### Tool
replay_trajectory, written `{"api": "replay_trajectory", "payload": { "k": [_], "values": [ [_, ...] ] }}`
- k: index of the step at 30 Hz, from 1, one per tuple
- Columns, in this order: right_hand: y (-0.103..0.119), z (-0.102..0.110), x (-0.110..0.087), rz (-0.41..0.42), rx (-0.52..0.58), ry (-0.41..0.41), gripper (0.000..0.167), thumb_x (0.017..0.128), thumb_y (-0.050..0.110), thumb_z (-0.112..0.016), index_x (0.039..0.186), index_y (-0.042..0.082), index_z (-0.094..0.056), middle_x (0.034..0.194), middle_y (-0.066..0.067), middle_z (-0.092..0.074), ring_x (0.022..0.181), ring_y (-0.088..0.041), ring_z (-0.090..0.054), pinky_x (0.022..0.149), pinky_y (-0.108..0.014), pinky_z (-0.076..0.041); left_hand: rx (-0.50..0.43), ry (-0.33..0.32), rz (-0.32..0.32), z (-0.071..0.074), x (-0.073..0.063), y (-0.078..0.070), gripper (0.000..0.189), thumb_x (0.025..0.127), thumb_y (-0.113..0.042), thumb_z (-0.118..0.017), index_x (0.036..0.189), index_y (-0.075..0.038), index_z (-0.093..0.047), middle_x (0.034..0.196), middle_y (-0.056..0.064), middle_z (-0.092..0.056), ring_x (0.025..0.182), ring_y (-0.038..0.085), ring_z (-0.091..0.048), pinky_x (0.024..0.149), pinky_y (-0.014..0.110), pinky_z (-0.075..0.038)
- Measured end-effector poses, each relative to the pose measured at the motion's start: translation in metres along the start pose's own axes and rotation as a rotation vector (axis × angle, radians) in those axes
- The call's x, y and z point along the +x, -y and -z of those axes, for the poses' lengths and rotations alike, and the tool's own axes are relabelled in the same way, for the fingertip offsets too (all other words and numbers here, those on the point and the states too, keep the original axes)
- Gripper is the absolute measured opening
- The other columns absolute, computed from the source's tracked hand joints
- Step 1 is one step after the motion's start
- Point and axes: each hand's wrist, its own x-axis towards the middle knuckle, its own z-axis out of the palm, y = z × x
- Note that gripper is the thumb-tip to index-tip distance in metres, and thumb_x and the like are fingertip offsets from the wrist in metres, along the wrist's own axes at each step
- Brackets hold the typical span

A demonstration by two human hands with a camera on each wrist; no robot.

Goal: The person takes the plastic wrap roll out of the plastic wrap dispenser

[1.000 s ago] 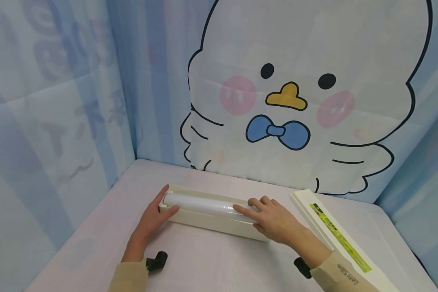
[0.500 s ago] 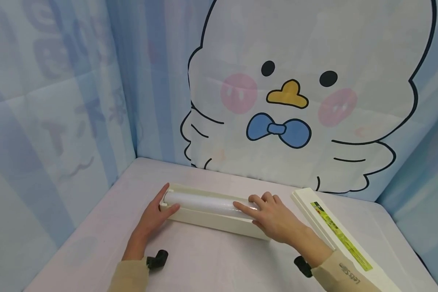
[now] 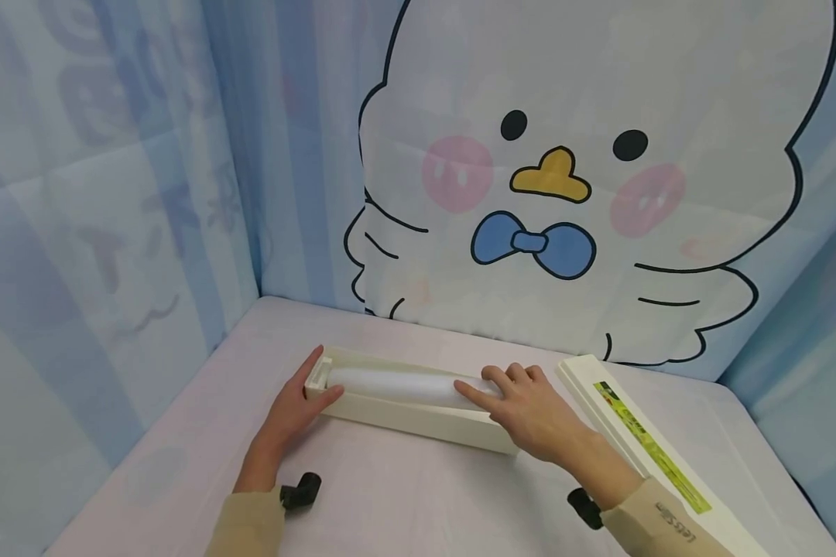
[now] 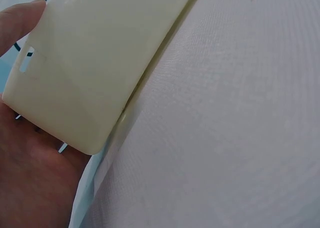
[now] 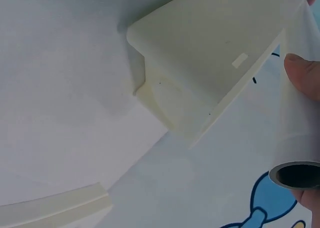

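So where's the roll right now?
In the head view, the roll lies below centre, its right part in the right hand, its left end inside the box.

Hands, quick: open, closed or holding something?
Left hand: holding the white box by its end.
Right hand: holding the white roll.

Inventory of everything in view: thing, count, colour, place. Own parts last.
Table: 1, pale pinkish, foreground.
Curtains: count unclear, blue and white, left, back, right.
Bird print: 1, white, back.
Box: 1, cream, at table's middle.
Roll: 1, white, partly out of box.
Long piece: 1, off-white, table right.
Label: 1, yellow-green, on long piece.
Wrist devices: 2, black, at wrists.
Sleeves: 2, beige, forearms.
Left grip: 1, bare, on box's left end.
Right grip: 1, bare, on roll's right half.
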Motion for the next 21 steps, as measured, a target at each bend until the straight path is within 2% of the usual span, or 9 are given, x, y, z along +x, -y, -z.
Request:
{"api": "replay_trajectory", "payload": {
  "k": [6,9,13,21],
  "values": [
    [-0.001,0.002,-0.004,-0.01,-0.009,-0.01,0.069,0.086,0.019,-0.082,0.148,0.028,-0.053,0.125,-0.009,-0.053,0.092,-0.029,-0.052,0.085,-0.05,-0.043,-0.005,0.01,-0.005,0.0,0.0,-0.001,0.084,0.097,-0.031,-0.068,0.162,-0.009,-0.019,0.163,0.021,-0.023,0.15,0.04,-0.018,0.117,0.059,-0.017],
    [-0.003,0.004,-0.005,-0.012,-0.021,-0.033,0.071,0.085,0.018,-0.082,0.148,0.028,-0.053,0.125,-0.01,-0.053,0.093,-0.029,-0.052,0.081,-0.049,-0.043,-0.003,0.008,-0.009,0.0,0.0,-0.001,0.084,0.097,-0.03,-0.068,0.162,-0.008,-0.02,0.163,0.022,-0.023,0.149,0.04,-0.019,0.117,0.059,-0.017],
    [-0.006,0.012,-0.006,-0.034,-0.029,-0.045,0.073,0.084,0.018,-0.082,0.149,0.029,-0.051,0.127,-0.009,-0.052,0.096,-0.031,-0.053,0.079,-0.049,-0.043,-0.009,0.008,-0.004,0.0,0.001,-0.002,0.083,0.097,-0.029,-0.068,0.162,-0.008,-0.02,0.164,0.021,-0.022,0.149,0.04,-0.018,0.118,0.059,-0.017],
    [-0.009,0.023,-0.009,-0.07,-0.005,-0.037,0.076,0.086,0.016,-0.08,0.152,0.031,-0.046,0.13,-0.011,-0.052,0.102,-0.034,-0.054,0.084,-0.053,-0.044,-0.026,0.01,0.013,0.001,0.0,0.0,0.084,0.097,-0.029,-0.068,0.162,-0.009,-0.019,0.164,0.02,-0.02,0.15,0.04,-0.017,0.118,0.059,-0.017]
  ]
}}
